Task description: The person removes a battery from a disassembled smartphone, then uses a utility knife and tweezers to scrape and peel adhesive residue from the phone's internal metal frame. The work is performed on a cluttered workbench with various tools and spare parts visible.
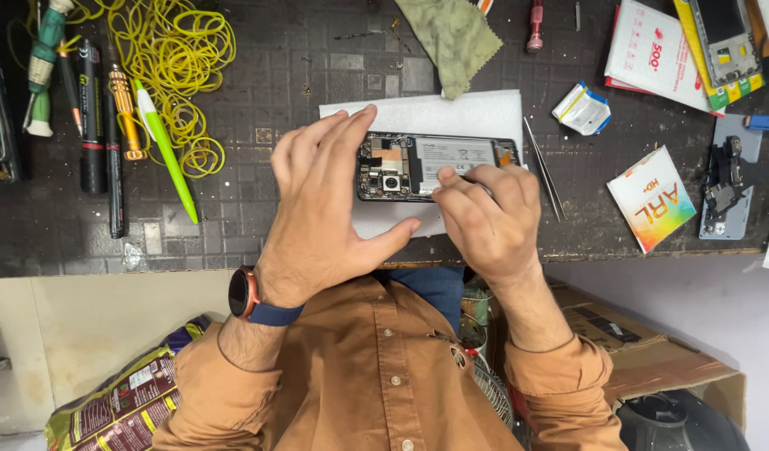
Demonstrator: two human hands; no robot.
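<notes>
On opened phone (439,165), both hands' (326,205) fingertips.

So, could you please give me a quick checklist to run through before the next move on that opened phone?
1. Opened phone lies flat on the white foam sheet: ok.
2. Left hand steadies the phone's camera end: ok.
3. Right hand rests on the phone's lower edge; whether it holds a tool: cannot tell.
4. Tweezers within reach beside the sheet: ok.
5. Bench clear of clutter: not ok, yellow rubber bands and a cloth lie about.
</notes>
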